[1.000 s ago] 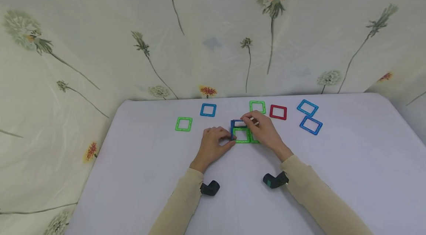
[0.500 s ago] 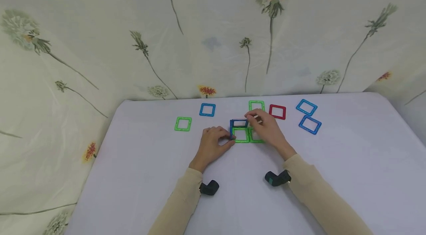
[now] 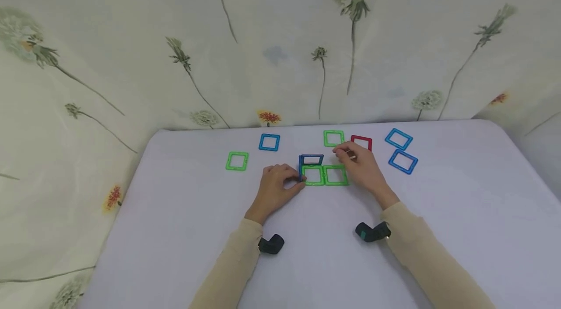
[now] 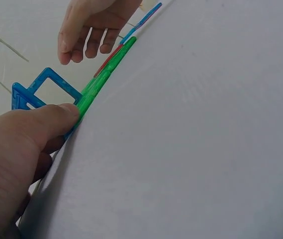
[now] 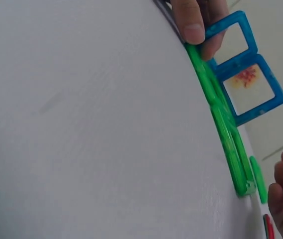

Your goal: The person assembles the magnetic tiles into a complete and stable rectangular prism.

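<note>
In the head view, two green square magnetic tile frames lie flat side by side, the left one (image 3: pixel 313 183) against the right one (image 3: pixel 336 184). A blue tile (image 3: pixel 300 169) stands upright along the left green tile's outer edge. Behind that green tile a second blue tile (image 5: pixel 260 110) is upright, joined to the first at a corner. My left hand (image 3: pixel 275 188) pinches the left blue tile's low front corner, thumb (image 4: pixel 61 117) touching the green tile's end. Holding nothing, my right hand (image 3: pixel 363 165) hovers with loosely curled fingers right of the back blue tile.
A loose green tile (image 3: pixel 237 169) and a light blue one (image 3: pixel 269 149) lie to the left. Farther back are a green tile (image 3: pixel 334 132), a red tile (image 3: pixel 362 137) partly covered by my right hand, and two blue tiles (image 3: pixel 399 130) at the right. Patterned cloth hangs behind.
My right hand has let go of the back blue tile and moved right, uncovering the right green tile. The blue tile stays standing, and my left hand keeps its place.
</note>
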A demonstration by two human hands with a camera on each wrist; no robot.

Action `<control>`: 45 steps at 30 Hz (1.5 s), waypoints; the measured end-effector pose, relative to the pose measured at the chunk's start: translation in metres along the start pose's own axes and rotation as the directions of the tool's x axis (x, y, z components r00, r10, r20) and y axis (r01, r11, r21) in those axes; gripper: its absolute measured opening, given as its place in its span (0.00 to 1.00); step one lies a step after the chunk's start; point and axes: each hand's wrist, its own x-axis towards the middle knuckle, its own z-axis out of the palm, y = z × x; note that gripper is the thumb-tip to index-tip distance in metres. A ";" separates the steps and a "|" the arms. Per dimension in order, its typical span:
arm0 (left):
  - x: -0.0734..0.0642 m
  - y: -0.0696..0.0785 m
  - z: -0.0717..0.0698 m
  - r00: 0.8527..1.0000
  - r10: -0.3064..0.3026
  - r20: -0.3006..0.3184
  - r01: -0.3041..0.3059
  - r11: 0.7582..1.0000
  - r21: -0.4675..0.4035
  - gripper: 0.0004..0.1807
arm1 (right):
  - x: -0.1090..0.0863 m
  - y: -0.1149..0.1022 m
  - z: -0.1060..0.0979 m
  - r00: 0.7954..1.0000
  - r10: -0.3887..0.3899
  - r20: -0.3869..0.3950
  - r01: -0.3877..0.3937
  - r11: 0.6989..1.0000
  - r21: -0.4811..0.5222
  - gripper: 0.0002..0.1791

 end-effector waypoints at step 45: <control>0.000 0.000 0.002 1.000 -0.022 0.019 0.022 1.000 0.005 0.09 | -0.035 0.061 -0.066 0.977 0.099 -0.187 -0.116 0.990 -0.079 0.20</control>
